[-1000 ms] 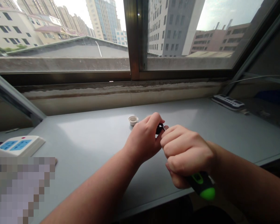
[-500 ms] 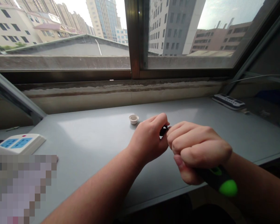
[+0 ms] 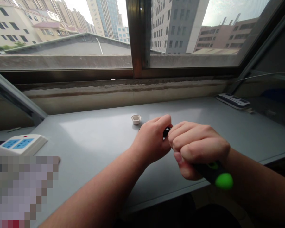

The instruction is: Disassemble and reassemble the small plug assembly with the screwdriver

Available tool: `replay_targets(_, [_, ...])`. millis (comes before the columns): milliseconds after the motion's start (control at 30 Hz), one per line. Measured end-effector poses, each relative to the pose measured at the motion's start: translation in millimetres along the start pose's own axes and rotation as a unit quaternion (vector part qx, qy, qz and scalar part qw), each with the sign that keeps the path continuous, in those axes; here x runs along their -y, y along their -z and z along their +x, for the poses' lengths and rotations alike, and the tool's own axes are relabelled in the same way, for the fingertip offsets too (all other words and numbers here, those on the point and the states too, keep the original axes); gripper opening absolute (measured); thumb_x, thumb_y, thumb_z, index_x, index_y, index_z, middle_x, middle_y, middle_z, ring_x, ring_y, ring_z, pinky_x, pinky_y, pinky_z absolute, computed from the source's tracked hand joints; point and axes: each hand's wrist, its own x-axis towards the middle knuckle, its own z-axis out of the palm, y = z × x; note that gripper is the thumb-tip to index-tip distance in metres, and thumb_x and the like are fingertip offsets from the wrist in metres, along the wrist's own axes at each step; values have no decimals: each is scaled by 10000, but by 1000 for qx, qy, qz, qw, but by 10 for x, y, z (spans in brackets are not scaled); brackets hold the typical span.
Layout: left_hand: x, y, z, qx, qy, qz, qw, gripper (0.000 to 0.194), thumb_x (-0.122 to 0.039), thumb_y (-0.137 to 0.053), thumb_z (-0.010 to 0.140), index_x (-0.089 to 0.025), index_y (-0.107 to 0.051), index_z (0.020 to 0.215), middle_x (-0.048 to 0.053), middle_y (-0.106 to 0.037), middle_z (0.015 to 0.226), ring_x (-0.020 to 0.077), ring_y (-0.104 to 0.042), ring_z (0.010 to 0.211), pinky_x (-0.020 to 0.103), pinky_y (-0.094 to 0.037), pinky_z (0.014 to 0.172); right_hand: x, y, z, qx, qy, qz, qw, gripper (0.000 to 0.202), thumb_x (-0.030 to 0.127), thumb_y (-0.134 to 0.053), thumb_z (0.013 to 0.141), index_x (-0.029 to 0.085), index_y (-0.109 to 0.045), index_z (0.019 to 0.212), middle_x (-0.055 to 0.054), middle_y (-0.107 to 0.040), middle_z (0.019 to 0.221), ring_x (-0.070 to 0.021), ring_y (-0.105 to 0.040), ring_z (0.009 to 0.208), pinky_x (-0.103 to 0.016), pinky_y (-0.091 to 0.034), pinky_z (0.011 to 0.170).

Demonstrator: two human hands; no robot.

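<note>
My right hand (image 3: 199, 145) is wrapped round a tool with a black handle (image 3: 206, 174) and a bright green end, which sticks out below the fist toward me. Against its knuckles, my left hand (image 3: 153, 137) has its fingers curled round a small black object (image 3: 166, 132); only a bit of that shows between the two hands, and its shape is mostly hidden. The tool's far end cannot be seen. Beyond my left hand, a small white round cup-like piece (image 3: 136, 119) stands on the grey table (image 3: 97, 133).
A white power strip with blue sockets (image 3: 21, 144) lies at the left, above a pixelated area. Another power strip (image 3: 233, 100) rests at the back right. Behind the table is a window (image 3: 137, 74); a sloping metal bar (image 3: 19, 96) stands at the left.
My right hand and the green-ended handle have shifted slightly up and to the left. My left hand keeps nearly the same place and grip.
</note>
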Motion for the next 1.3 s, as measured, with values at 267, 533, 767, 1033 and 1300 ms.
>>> replay_targets(267, [139,-6,-12,5,61,-47,997,274,-280,-740,792,-222,-526,952,34,-692,925,200,-641,815,320,-503,705,-171,139,-81,-137,-109,165,971,259,152,-629,821,246,-397,755,92,-357,559,-70,-305,419,-236,-332,434])
replay_targets(533, [216,11,-10,1,94,-7,995,277,-222,-697,821,-212,-568,1066,25,-701,891,181,-650,764,320,-522,705,-85,561,57,-144,-153,216,954,280,212,-624,847,258,-359,769,117,-260,450,-84,-219,334,-269,-303,401])
replay_targets(767, [233,11,-7,-7,100,-3,995,267,-238,-688,841,-207,-580,1084,38,-715,922,169,-619,734,319,-505,696,-164,715,24,-195,-176,212,941,295,252,-633,847,261,-349,769,109,-219,453,-87,-185,323,-262,-276,382])
replay_targets(1033, [201,5,-14,-8,88,-17,996,246,-238,-688,844,-207,-593,1070,31,-719,897,156,-606,693,305,-502,667,-157,614,64,-230,-171,221,932,289,249,-618,818,258,-338,746,108,-206,435,-90,-159,316,-275,-248,360])
replay_targets(1300, [175,-1,-22,-16,61,-11,998,234,-250,-706,859,-206,-606,1066,27,-718,870,160,-622,703,307,-512,683,-209,477,52,-199,-154,246,936,262,234,-595,836,261,-341,779,120,-224,461,-83,-168,321,-269,-256,385])
